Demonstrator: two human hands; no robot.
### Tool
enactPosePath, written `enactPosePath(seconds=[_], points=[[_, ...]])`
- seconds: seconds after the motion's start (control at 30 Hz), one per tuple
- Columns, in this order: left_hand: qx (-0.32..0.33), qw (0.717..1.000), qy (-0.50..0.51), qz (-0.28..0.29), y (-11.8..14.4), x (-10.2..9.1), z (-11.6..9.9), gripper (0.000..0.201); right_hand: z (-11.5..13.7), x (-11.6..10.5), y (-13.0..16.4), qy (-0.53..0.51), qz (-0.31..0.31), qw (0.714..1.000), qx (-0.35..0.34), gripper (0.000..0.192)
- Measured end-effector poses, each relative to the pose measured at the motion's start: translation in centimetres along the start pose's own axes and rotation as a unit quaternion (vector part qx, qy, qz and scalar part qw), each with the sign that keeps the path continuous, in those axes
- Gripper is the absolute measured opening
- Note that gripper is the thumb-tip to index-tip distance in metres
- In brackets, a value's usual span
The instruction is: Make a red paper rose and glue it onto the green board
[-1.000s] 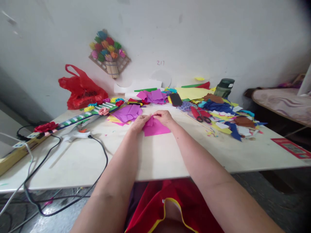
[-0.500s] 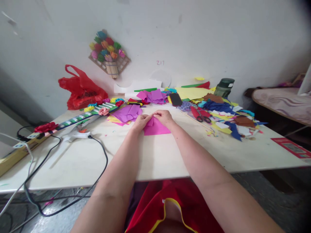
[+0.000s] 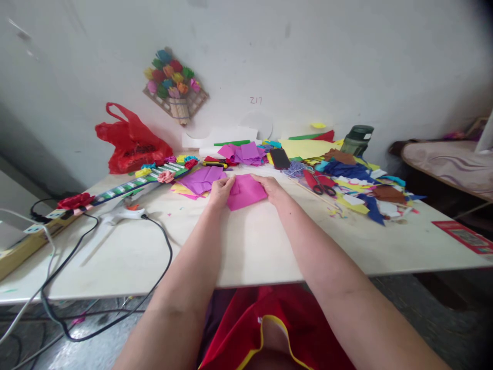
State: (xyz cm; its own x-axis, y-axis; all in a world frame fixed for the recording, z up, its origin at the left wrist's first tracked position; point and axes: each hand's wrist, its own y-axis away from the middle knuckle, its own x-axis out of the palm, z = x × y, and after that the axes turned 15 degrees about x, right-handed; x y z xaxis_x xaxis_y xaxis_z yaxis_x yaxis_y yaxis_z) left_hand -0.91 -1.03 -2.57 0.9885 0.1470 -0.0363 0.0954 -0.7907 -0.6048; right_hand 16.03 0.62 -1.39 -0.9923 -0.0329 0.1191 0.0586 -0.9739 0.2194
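Back from the middle of the worktop's [image 3: 254,252] front edge: magenta paper sheet [image 3: 249,194] between both hands. Left hand [image 3: 221,193]: grip pinching its left side, thumb uppermost. Right hand [image 3: 270,188]: grip pinching the upper right corner.

Progress, as judged: sheet mostly flat, not shaped into anything; a small extra layer shows beside the left hand, whether fold or second piece cannot be told. Formed already: pink paper flower [image 3: 166,177] and others on the green-and-white strip [image 3: 129,190] toward the left edge. Unshaped: purple paper stack [image 3: 206,179] just beside the left hand.

Containers: red plastic bag [image 3: 134,141], back left corner, bulging; contents not visible. Dark green bottle [image 3: 357,141], back edge, right of centre, lid on; fill cannot be told. On the wall, stick bundle holder [image 3: 179,110] with multicoloured paper tulips [image 3: 175,74] rising from it.
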Motion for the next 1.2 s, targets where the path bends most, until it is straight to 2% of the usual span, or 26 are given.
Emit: enactPosePath(seconds=[0.1, 0.23, 0.4, 0.6, 0.83, 1.03, 1.2], points=[[-0.003, 1.000, 0.012, -0.010, -0.15, -0.07, 0.26, 0.048, 0.16, 0.37, 0.51, -0.005, -0.007, 1.000, 0.013, 0.022], [-0.032, 0.998, 0.044, -0.002, -0.25, -0.18, 0.27, 0.044, 0.30, 0.60, 0.89, 0.044, -0.007, 0.999, -0.022, 0.015], [-0.049, 0.996, 0.074, 0.006, -0.32, -0.51, 0.37, 0.042, 0.14, 0.22, 0.57, 0.070, 0.005, 0.996, -0.055, 0.018], [-0.055, 0.996, 0.070, -0.010, -0.35, -0.75, 0.58, 0.038, 0.29, 0.24, 0.52, 0.039, 0.027, 0.997, -0.063, 0.018], [-0.081, 0.993, 0.089, 0.017, -0.03, -0.55, 0.17, 0.038, 0.26, 0.37, 0.74, 0.054, 0.058, 0.994, -0.074, 0.025], [-0.098, 0.989, 0.108, -0.013, -0.11, -0.52, 0.58, 0.035, 0.31, 0.69, 1.05, 0.052, 0.058, 0.991, -0.111, 0.022], [-0.127, 0.981, 0.141, -0.035, 0.15, -0.37, 0.03, 0.033, 0.48, 0.66, 1.09, 0.105, 0.072, 0.981, -0.146, 0.021]])
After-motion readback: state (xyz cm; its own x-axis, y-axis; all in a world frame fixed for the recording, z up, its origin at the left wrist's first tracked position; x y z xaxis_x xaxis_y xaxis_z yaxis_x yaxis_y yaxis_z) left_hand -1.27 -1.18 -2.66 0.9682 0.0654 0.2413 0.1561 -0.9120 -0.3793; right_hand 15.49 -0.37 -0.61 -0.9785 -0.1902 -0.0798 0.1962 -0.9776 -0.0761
